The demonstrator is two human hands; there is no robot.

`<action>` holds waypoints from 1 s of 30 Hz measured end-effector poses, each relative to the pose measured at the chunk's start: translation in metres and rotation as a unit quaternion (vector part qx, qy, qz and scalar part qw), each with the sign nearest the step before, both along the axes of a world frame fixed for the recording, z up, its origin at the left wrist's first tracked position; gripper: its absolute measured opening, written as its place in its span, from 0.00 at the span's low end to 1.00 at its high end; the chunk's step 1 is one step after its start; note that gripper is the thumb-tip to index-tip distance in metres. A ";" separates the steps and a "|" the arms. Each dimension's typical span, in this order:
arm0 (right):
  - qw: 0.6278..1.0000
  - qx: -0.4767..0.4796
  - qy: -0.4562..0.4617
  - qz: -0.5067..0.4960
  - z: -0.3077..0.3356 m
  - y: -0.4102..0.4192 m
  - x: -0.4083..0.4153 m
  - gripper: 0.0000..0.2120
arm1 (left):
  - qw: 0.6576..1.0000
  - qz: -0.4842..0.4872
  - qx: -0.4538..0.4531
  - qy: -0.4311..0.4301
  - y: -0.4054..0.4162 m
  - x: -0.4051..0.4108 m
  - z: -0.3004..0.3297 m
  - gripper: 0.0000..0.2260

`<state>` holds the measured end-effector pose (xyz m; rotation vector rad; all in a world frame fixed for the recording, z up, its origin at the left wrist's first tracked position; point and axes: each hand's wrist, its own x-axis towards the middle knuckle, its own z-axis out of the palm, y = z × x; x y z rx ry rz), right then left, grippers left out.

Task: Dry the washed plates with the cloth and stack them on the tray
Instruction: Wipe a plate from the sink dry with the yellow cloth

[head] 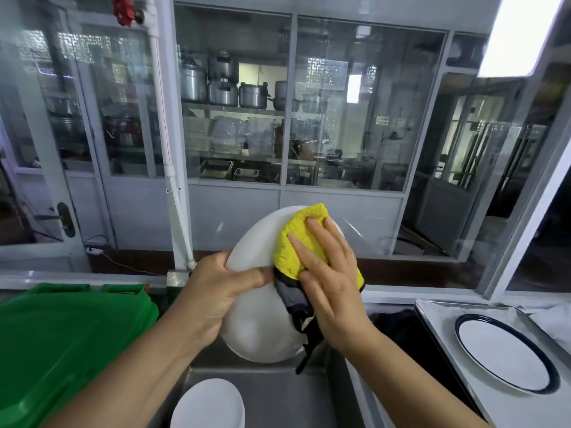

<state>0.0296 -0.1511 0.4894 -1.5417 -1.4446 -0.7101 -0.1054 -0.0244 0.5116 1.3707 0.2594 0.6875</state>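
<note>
Far left of the frame there's a green lid [61, 338], not part of the job afaik. Moving right, your left hand [213, 291] has its fingers and thumb curled round the left rim of the plate [256, 322], holding it tilted up over the sink [272, 393] in the middle of the frame. Bottom center, another white plate [208, 406] sits down in the sink, prob next in line.

Right of center, your right hand [330, 279] is flat, fingers straight and spread, pressing the cloth [296, 242] onto the upper right part of the held plate. Yellow side shows, w/ a darker bit hanging down under your palm.

So imo you're mid-wipe on this one, drying step, not stacking yet. Can't tell if the far face is dry.

Lower right of the frame is the tray [438, 319] w/ one blue-rimmed plate [506, 353] lying flat on it. Next move prob: finish the wipe, flip to check the other face, then swing it right and set it on that plate, centered so the stack sits level.
</note>
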 end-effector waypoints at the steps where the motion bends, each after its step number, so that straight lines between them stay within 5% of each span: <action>1: 0.999 0.011 0.031 0.015 0.000 -0.001 0.006 0.21 | 1.000 0.003 0.003 0.002 0.001 -0.001 -0.001 0.20; 5: 0.953 -0.001 0.288 0.092 0.004 -0.014 0.021 0.30 | 0.999 0.006 0.040 0.024 0.007 -0.009 -0.002 0.23; 7: 0.946 -0.032 0.307 0.102 0.012 -0.019 0.026 0.33 | 0.998 0.000 0.056 0.036 0.008 -0.013 0.000 0.24; 12: 0.993 -0.103 0.043 0.028 0.047 -0.011 0.019 0.32 | 0.994 -0.004 0.093 0.054 0.007 -0.010 0.009 0.24; 15: 0.979 -0.147 -0.137 -0.034 0.064 -0.003 0.012 0.31 | 0.991 -0.026 0.122 0.055 0.000 -0.008 0.013 0.12; 18: 0.977 -0.161 -0.142 -0.009 0.070 -0.004 0.017 0.33 | 0.991 -0.033 0.122 0.045 0.000 -0.010 0.012 0.12; 23: 0.972 -0.070 0.189 0.124 0.047 -0.015 0.044 0.37 | 0.997 -0.007 0.076 0.001 0.016 -0.018 0.014 0.22; 30: 0.841 0.011 0.529 0.115 -0.004 -0.004 0.044 0.33 | 0.992 -0.027 0.018 -0.126 0.031 -0.015 0.018 0.23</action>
